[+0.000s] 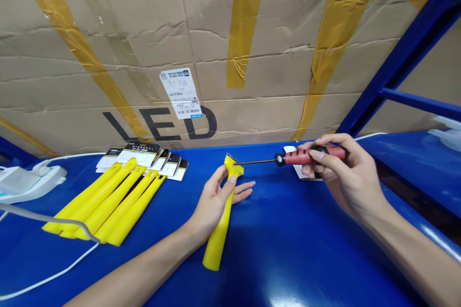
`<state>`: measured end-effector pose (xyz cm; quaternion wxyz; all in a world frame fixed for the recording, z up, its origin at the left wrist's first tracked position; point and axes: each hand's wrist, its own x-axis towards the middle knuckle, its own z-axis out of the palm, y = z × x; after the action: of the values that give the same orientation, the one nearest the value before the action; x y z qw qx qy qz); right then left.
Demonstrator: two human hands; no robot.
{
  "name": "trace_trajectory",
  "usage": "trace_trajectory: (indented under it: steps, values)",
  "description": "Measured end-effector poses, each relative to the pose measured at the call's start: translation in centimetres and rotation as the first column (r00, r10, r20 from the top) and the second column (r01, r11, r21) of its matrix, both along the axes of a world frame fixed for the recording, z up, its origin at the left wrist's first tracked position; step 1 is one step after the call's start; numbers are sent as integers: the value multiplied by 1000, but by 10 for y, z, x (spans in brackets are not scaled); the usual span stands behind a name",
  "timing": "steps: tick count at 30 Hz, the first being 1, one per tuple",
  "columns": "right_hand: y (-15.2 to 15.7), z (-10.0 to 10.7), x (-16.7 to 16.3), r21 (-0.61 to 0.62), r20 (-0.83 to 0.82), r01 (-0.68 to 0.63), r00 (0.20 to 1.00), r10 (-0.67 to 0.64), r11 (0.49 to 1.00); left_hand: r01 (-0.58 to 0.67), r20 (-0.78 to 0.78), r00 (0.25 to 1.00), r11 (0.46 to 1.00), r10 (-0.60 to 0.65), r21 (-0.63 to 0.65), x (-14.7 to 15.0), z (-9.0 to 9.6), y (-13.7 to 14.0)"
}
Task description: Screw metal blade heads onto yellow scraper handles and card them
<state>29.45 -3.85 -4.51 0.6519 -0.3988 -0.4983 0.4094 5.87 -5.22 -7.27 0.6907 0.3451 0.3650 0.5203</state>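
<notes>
My left hand [216, 194] grips a yellow scraper [220, 235] just below its wide head, thumb on top and some fingers stretched out behind it. The scraper's handle slants down toward me. In my right hand [355, 180] is a screwdriver [298, 157] with a red and black handle, held nearly level. Its thin dark shaft points left, and the tip meets the scraper head near a screw; whether it sits in the screw I cannot tell. Behind my right fingers lies a white and black card [300, 171], partly hidden.
Several yellow scrapers [118, 196] with cards [144, 156] lie fanned on the blue surface [281, 249] at left. A white power strip [36, 184] and cables [54, 276] are beside them. A large taped cardboard box [216, 48] stands behind; a blue metal frame [392, 57] rises at right.
</notes>
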Motion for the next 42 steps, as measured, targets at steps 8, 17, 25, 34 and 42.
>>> trace_trajectory:
  steps: [8,17,25,34,42]
  values:
    - [0,-2,0,-9,77,6,997,-5,1000,4,-44,999,999,-3,34,-2,0,-2]
    - [-3,0,-3,-49,215,120,971,-107,992,18,-76,997,998,-13,66,-3,0,-4]
    - [-4,0,8,109,465,-7,884,-45,994,-28,-52,998,996,32,84,-2,-3,0]
    - [-4,-1,2,108,374,6,926,-46,994,-25,-104,994,993,38,118,0,-1,-2]
    - [-1,-4,2,23,221,-21,975,16,1000,-21,-133,990,990,39,137,1,-2,-3]
